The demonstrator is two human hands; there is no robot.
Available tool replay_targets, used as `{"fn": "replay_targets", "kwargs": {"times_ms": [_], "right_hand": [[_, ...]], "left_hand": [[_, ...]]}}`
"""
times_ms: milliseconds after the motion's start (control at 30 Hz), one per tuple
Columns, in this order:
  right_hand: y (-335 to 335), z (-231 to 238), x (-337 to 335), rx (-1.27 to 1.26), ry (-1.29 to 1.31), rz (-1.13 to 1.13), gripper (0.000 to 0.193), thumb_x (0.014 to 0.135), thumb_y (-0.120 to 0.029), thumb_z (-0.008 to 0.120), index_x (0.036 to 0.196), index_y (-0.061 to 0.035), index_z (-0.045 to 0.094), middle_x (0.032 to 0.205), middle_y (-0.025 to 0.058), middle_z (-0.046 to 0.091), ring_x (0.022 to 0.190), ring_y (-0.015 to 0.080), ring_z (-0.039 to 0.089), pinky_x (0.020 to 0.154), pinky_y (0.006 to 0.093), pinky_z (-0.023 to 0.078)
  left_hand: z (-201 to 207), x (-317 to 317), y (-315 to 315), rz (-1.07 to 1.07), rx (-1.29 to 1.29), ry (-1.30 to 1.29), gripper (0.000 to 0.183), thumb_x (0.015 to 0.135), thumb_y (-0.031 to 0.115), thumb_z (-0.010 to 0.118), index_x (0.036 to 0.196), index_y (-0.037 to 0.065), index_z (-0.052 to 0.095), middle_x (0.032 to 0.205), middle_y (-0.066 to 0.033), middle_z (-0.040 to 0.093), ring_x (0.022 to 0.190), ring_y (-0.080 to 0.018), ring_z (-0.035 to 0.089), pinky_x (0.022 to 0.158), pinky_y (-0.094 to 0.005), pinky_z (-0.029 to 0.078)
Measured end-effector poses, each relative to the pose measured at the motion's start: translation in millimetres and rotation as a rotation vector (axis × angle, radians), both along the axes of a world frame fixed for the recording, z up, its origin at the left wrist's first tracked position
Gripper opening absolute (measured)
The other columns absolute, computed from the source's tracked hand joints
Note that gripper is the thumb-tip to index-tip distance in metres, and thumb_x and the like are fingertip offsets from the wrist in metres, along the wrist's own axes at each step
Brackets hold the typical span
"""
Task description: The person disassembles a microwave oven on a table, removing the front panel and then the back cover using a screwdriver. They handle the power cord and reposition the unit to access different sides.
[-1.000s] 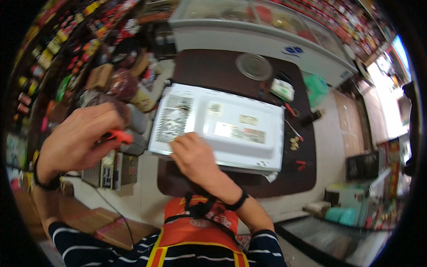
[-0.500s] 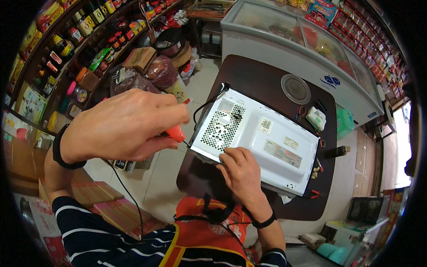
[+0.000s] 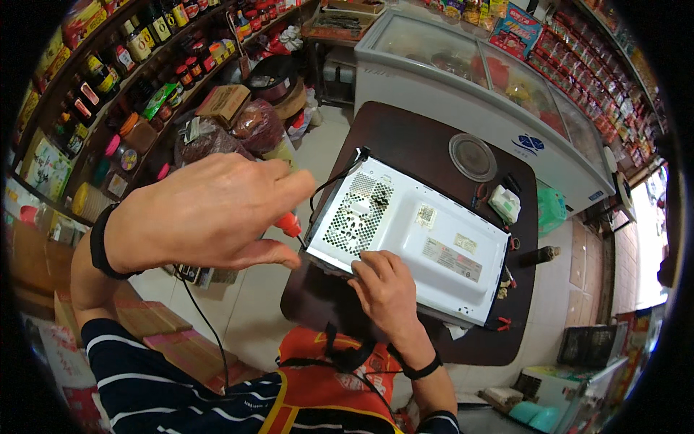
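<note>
A white metal appliance casing, which looks like a microwave oven [image 3: 405, 217], lies on the dark table with its perforated grille and labels facing up. My left hand [image 3: 199, 213] is closed round the red handle of a screwdriver [image 3: 289, 224]. Its thin shaft points at the casing's left corner, though the tip's exact contact is hard to see. Most of the handle is hidden behind the hand, and the thumb stands a little off it. At the near edge, beside the grille, the curled fingers of my right hand [image 3: 387, 289] grip the casing.
On the table [image 3: 405, 134], beyond the casing, are a round clear lid [image 3: 473, 157], scissors [image 3: 478, 195] and a white pack [image 3: 504, 204]. Red-handled pliers [image 3: 499, 324] lie at its right. A chest freezer [image 3: 434, 90] stands behind; stocked shelves [image 3: 108, 87] line the left.
The thumb and forefinger of my left hand have spread further apart around the screwdriver. My right hand keeps its place on the casing's edge. The whole view has shifted slightly.
</note>
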State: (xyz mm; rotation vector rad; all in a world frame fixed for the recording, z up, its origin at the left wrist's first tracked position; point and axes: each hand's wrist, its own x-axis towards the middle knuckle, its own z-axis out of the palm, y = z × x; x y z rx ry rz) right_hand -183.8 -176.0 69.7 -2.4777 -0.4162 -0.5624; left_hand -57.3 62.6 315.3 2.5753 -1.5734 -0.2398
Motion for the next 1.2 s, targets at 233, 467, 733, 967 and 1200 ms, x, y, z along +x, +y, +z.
{"fn": "replay_targets", "kwargs": {"times_ms": [233,467,733,967,1200], "right_hand": [[0,1,-1,-0.009,0.014,0.005,0.036,0.080,-0.012,0.088,0.113,-0.0065,0.074,0.122,0.0107,0.071,0.114,0.0340,0.066,0.092,0.0456,0.057],[0,1,2,-0.005,-0.001,0.005,0.037,0.077,-0.010,0.090,0.111,-0.0064,0.074,0.119,0.0115,0.071,0.110,0.0356,0.067,0.091,0.0461,0.058],[-2,-2,0,-0.019,0.021,0.005,0.036,0.081,-0.013,0.088,0.114,-0.0080,0.074,0.124,0.0096,0.070,0.116,0.0332,0.066,0.092,0.0449,0.057],[-2,-1,2,-0.014,0.026,0.009,0.035,0.080,-0.012,0.088,0.113,-0.0082,0.074,0.123,0.0092,0.070,0.114,0.0331,0.066,0.091,0.0449,0.057],[-1,-1,5,-0.016,0.021,-0.007,0.034,0.079,-0.012,0.088,0.111,-0.0088,0.075,0.122,0.0078,0.070,0.112,0.0324,0.066,0.090,0.0437,0.057]], "left_hand": [[-3,1,-1,-0.117,-0.039,0.023,0.033,0.093,0.019,0.081,0.102,0.002,0.053,0.087,-0.0197,0.063,0.079,-0.0455,0.068,0.065,-0.0530,0.053],[-1,2,1,-0.021,0.002,0.076,0.029,0.093,0.013,0.078,0.103,0.001,0.053,0.092,-0.0205,0.062,0.081,-0.0461,0.066,0.067,-0.0530,0.052],[-4,15,3,-0.199,-0.036,0.148,0.026,0.091,0.008,0.077,0.108,0.002,0.058,0.093,-0.0180,0.060,0.088,-0.0439,0.066,0.073,-0.0516,0.052],[-1,17,4,-0.163,-0.106,0.168,0.027,0.092,0.009,0.077,0.109,0.003,0.058,0.093,-0.0168,0.063,0.090,-0.0437,0.067,0.073,-0.0516,0.052],[-6,14,2,-0.058,-0.082,0.115,0.030,0.094,0.014,0.078,0.103,0.001,0.052,0.092,-0.0189,0.064,0.082,-0.0473,0.065,0.066,-0.0538,0.051]]}}
